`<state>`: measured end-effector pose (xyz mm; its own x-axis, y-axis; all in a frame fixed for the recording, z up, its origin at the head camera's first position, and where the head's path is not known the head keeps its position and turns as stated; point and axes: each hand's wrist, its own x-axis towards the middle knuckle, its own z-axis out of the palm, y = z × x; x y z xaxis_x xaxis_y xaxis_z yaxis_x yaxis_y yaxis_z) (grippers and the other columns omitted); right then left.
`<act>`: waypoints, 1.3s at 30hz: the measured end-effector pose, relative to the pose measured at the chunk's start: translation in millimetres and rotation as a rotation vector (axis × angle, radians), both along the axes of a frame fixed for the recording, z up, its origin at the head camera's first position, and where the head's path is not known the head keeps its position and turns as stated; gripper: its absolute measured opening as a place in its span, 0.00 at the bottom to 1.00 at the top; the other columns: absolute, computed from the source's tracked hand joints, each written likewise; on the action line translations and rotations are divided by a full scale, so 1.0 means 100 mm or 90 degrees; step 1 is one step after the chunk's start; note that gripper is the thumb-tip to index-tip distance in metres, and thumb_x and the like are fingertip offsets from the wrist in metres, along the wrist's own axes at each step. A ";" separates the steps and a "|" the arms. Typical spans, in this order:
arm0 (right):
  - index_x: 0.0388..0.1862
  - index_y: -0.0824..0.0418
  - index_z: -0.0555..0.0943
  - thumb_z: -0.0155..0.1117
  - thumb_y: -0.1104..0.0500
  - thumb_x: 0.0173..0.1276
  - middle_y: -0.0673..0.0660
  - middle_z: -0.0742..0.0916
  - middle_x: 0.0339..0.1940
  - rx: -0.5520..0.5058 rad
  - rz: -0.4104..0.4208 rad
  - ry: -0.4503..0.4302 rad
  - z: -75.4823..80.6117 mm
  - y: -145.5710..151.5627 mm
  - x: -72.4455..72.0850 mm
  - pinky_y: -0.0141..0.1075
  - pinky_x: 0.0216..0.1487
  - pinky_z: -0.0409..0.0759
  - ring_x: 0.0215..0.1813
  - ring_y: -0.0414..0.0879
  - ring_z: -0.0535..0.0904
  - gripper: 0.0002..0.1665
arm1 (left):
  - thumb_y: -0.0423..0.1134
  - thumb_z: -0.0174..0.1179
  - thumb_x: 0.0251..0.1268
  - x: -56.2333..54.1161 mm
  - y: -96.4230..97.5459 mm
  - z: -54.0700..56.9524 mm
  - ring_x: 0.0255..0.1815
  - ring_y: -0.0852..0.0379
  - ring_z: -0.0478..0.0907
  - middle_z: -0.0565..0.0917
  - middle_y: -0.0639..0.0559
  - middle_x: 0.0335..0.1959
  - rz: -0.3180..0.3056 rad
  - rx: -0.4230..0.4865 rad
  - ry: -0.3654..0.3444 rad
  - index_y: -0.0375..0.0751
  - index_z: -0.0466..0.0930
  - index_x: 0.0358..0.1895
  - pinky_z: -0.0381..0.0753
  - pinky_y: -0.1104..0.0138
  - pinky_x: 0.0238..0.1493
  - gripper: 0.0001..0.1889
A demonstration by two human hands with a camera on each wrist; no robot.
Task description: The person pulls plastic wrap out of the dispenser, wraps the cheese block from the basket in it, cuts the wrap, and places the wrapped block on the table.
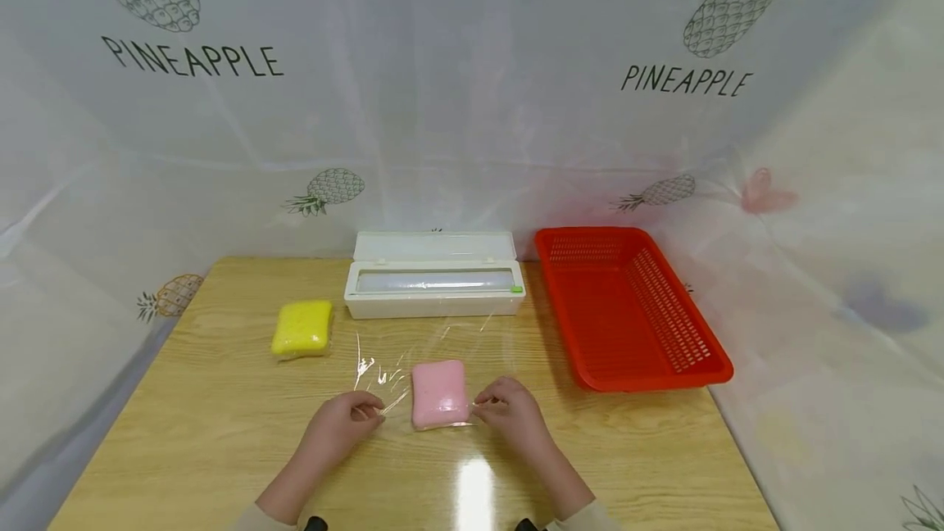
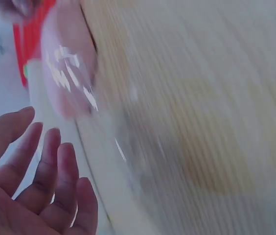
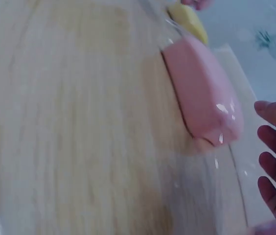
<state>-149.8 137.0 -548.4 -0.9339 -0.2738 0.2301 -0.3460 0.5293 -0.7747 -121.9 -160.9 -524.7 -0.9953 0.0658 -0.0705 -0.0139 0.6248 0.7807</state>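
A pink, sponge-like block (image 1: pixel 440 394) lies on the wooden table between the hands, with clear plastic wrap (image 1: pixel 381 375) over and around it. My left hand (image 1: pixel 341 424) pinches the wrap left of the block, where creases run to the thumb and fingertips. On the other side, my right hand (image 1: pixel 514 416) pinches the wrap close to the block's right edge. Both wrist views show glossy film on the pink block (image 2: pixel 68 58); the left fingers (image 2: pixel 50 152) and right fingers (image 3: pixel 275 166) are bent beside it.
Behind the block stands a white wrap dispenser (image 1: pixel 435 306), lid raised, a roll inside and a green slider (image 1: pixel 516 289) on its edge. A yellow sponge-like block (image 1: pixel 302 328) in film lies to the left. At the right is a red plastic basket (image 1: pixel 568 326). A pineapple-print curtain (image 1: pixel 442 105) encloses the table.
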 end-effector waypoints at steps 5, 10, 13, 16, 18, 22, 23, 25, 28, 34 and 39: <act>0.27 0.55 0.87 0.78 0.63 0.53 0.43 0.83 0.32 0.047 0.076 0.111 -0.03 -0.17 -0.01 0.34 0.43 0.79 0.40 0.40 0.77 0.06 | 0.33 0.72 0.53 0.05 0.27 -0.03 0.31 0.61 0.75 0.80 0.59 0.29 -0.063 0.006 0.077 0.41 0.86 0.37 0.78 0.67 0.34 0.08; 0.27 0.56 0.87 0.80 0.60 0.50 0.44 0.83 0.33 0.101 0.115 0.195 -0.08 -0.25 -0.08 0.35 0.45 0.75 0.40 0.39 0.76 0.08 | 0.31 0.74 0.49 0.03 0.46 -0.09 0.39 0.55 0.78 0.82 0.58 0.35 -0.099 -0.034 0.184 0.43 0.87 0.37 0.80 0.61 0.43 0.11; 0.29 0.56 0.86 0.81 0.58 0.49 0.44 0.81 0.34 0.123 0.141 0.196 -0.11 -0.25 -0.13 0.32 0.43 0.73 0.40 0.39 0.73 0.11 | 0.31 0.75 0.47 0.01 0.53 -0.13 0.42 0.55 0.78 0.83 0.58 0.37 -0.121 -0.060 0.227 0.43 0.87 0.37 0.80 0.59 0.46 0.12; 0.30 0.55 0.83 0.81 0.57 0.50 0.44 0.79 0.35 0.155 0.166 0.193 -0.13 -0.26 -0.17 0.30 0.42 0.72 0.41 0.40 0.71 0.13 | 0.32 0.75 0.46 0.00 0.56 -0.17 0.43 0.55 0.78 0.84 0.57 0.38 -0.129 -0.082 0.260 0.42 0.87 0.38 0.79 0.59 0.47 0.13; 0.31 0.53 0.82 0.79 0.57 0.53 0.44 0.79 0.34 0.181 0.182 0.203 -0.12 -0.26 -0.20 0.29 0.41 0.72 0.41 0.40 0.71 0.12 | 0.33 0.76 0.45 -0.01 0.58 -0.19 0.43 0.55 0.78 0.84 0.56 0.40 -0.133 -0.096 0.288 0.41 0.87 0.39 0.79 0.59 0.47 0.15; 0.32 0.52 0.82 0.76 0.58 0.57 0.44 0.80 0.33 0.232 0.205 0.229 -0.06 -0.29 -0.25 0.29 0.41 0.74 0.39 0.40 0.73 0.08 | 0.40 0.79 0.40 -0.03 0.60 -0.20 0.49 0.51 0.77 0.82 0.52 0.48 -0.166 -0.172 0.339 0.43 0.85 0.45 0.77 0.56 0.51 0.24; 0.32 0.53 0.83 0.75 0.58 0.58 0.44 0.81 0.32 0.246 0.207 0.226 -0.04 -0.30 -0.26 0.29 0.42 0.74 0.38 0.40 0.74 0.07 | 0.42 0.79 0.39 -0.04 0.60 -0.20 0.52 0.50 0.76 0.81 0.51 0.50 -0.179 -0.197 0.343 0.43 0.84 0.48 0.76 0.55 0.54 0.26; 0.33 0.54 0.84 0.74 0.57 0.60 0.44 0.82 0.32 0.267 0.205 0.197 0.03 -0.32 -0.29 0.29 0.43 0.76 0.38 0.39 0.76 0.06 | 0.45 0.80 0.38 -0.05 0.60 -0.20 0.57 0.48 0.73 0.79 0.50 0.55 -0.205 -0.251 0.344 0.45 0.81 0.52 0.72 0.52 0.59 0.31; 0.34 0.55 0.84 0.72 0.57 0.62 0.45 0.83 0.32 0.253 0.202 0.132 0.14 -0.32 -0.31 0.29 0.43 0.77 0.37 0.38 0.77 0.05 | 0.45 0.80 0.38 -0.11 0.60 -0.22 0.60 0.46 0.71 0.77 0.49 0.58 -0.230 -0.313 0.381 0.47 0.77 0.55 0.69 0.50 0.61 0.35; 0.36 0.55 0.83 0.73 0.54 0.61 0.45 0.82 0.34 0.241 0.209 0.170 0.32 -0.31 -0.33 0.31 0.44 0.76 0.38 0.39 0.76 0.08 | 0.31 0.74 0.44 -0.29 0.61 -0.23 0.52 0.47 0.77 0.81 0.48 0.49 -0.218 -0.324 0.496 0.44 0.80 0.48 0.78 0.52 0.51 0.24; 0.40 0.53 0.80 0.79 0.47 0.52 0.47 0.81 0.41 0.344 0.215 0.294 0.34 -0.30 -0.33 0.40 0.53 0.74 0.47 0.45 0.75 0.22 | 0.29 0.71 0.44 -0.39 0.61 -0.15 0.39 0.49 0.79 0.80 0.48 0.45 -0.216 -0.302 0.420 0.43 0.82 0.47 0.80 0.57 0.43 0.21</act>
